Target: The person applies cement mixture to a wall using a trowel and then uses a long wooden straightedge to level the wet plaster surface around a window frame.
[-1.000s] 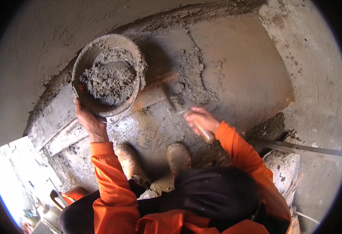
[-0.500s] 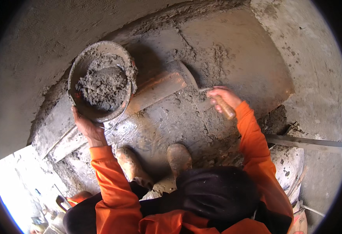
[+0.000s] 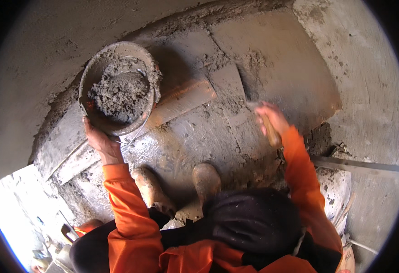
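My left hand (image 3: 100, 141) grips the lower rim of a round bucket (image 3: 85, 86), tilted toward me and holding lumpy grey mortar (image 3: 119, 93); a wire handle hangs from it. My right hand (image 3: 272, 119) is closed on the wooden handle of a trowel (image 3: 272, 133), whose flat metal blade lies low on the wet mortar surface (image 3: 295, 73). Rough ridges and lumps of mortar sit beside the blade. Two muddy boots (image 3: 205, 179) stand just below, between my forearms.
Plastered walls (image 3: 40, 68) border the work at left and right. A long straight bar (image 3: 358, 166) sticks out at the right. Pale boards (image 3: 67, 145) lie left of the bucket. A bright opening at lower left has an orange object (image 3: 85, 227) and tools near it.
My right hand and the trowel have moved right and upward across the mortar, leaving a flatter patch. My left hand still holds the bucket, which has shifted only slightly.
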